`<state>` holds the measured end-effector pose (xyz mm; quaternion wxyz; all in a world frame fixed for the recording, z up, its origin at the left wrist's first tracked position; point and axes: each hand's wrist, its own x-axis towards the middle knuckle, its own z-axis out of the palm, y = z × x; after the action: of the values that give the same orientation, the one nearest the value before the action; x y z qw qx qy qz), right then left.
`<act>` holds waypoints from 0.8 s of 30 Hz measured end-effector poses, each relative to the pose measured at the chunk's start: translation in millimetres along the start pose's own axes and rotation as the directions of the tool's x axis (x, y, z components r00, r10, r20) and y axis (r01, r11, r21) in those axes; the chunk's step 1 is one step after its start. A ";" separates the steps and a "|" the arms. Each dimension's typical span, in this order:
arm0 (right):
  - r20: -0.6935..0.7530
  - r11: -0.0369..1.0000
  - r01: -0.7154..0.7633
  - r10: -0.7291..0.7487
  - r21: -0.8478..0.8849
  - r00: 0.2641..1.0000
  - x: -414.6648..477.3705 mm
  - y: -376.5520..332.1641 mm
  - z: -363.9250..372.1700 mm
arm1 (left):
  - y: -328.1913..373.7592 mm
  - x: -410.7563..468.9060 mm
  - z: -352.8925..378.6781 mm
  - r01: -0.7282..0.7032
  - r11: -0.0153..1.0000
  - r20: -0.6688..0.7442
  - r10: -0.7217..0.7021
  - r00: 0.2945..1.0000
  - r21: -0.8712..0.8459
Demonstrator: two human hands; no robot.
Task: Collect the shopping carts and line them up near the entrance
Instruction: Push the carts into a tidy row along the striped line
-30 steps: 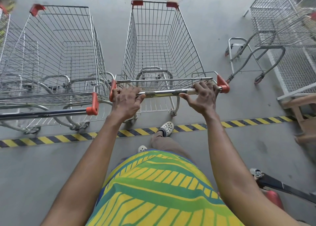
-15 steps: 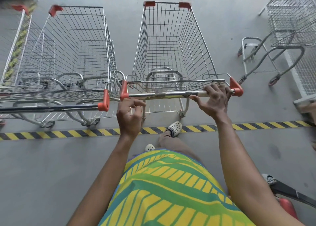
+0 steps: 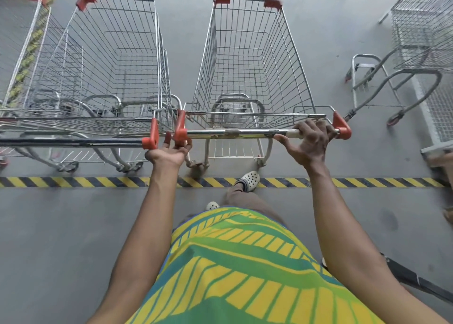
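Note:
An empty wire shopping cart [image 3: 250, 61] with red corner caps stands straight ahead of me, its chrome handle bar [image 3: 235, 133] crossing the view. My right hand [image 3: 310, 142] grips the right end of that bar, beside the red end cap. My left hand [image 3: 169, 150] is off the bar, fingers spread and pointing up at the red cap on the bar's left end. A second empty cart [image 3: 105, 61] stands parallel on the left, its dark handle [image 3: 73, 142] level with the first. Part of a third cart [image 3: 27, 53] shows at the far left.
A yellow-and-black hazard stripe [image 3: 73, 182] runs across the grey concrete floor just behind the carts' rear wheels. Another cart [image 3: 421, 29] stands at the right, with a wire panel [image 3: 441, 107] beside it. A dark object [image 3: 416, 278] lies at the lower right.
My left hand has let go of the handle bar and opened near its left end cap. The right hand keeps its grip. The view has swung, showing more of the left carts.

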<state>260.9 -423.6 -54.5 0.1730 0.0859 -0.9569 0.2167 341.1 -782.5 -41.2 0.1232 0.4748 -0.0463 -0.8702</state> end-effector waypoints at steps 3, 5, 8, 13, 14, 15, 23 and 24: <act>-0.013 1.000 0.005 -0.005 0.000 1.000 -3.9 0.8 -0.8 | -2.3 0.6 6.9 0.023 0.991 0.030 -0.020 0.999 -0.129; -0.017 1.000 0.010 -0.010 0.009 1.000 -5.3 0.8 -0.7 | -2.6 0.2 9.1 0.021 0.984 0.015 -0.019 1.000 -0.177; -0.009 1.000 0.011 -0.011 0.021 1.000 -6.8 1.2 -0.2 | -4.1 -1.0 10.7 -0.004 0.985 0.009 0.005 1.000 -0.174; -0.018 1.000 0.022 -0.022 0.015 1.000 -10.5 1.6 -1.2 | -4.8 1.6 13.6 -0.061 0.989 -0.065 0.053 0.996 -0.136; -0.020 1.000 0.023 -0.023 0.015 1.000 -11.1 1.9 -1.0 | -4.3 4.0 13.9 -0.068 0.987 -0.078 0.058 0.995 -0.144; -0.024 1.000 0.024 -0.023 0.014 0.999 -11.5 2.4 -0.5 | -3.8 5.1 14.6 -0.080 0.987 -0.097 0.067 0.993 -0.140; -0.021 0.999 0.034 -0.035 -0.017 0.999 -13.8 4.0 -0.8 | -4.0 6.6 15.9 -0.149 0.981 -0.167 0.128 0.978 -0.123; -0.014 0.999 0.034 -0.034 -0.022 0.999 -13.2 4.3 -0.4 | -3.5 8.7 15.6 -0.150 0.980 -0.161 0.129 0.978 -0.129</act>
<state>272.2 -418.4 -60.6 0.1846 0.0985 -0.9563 0.2040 322.9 -781.9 -40.6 0.2204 0.5255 -0.0087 -0.8217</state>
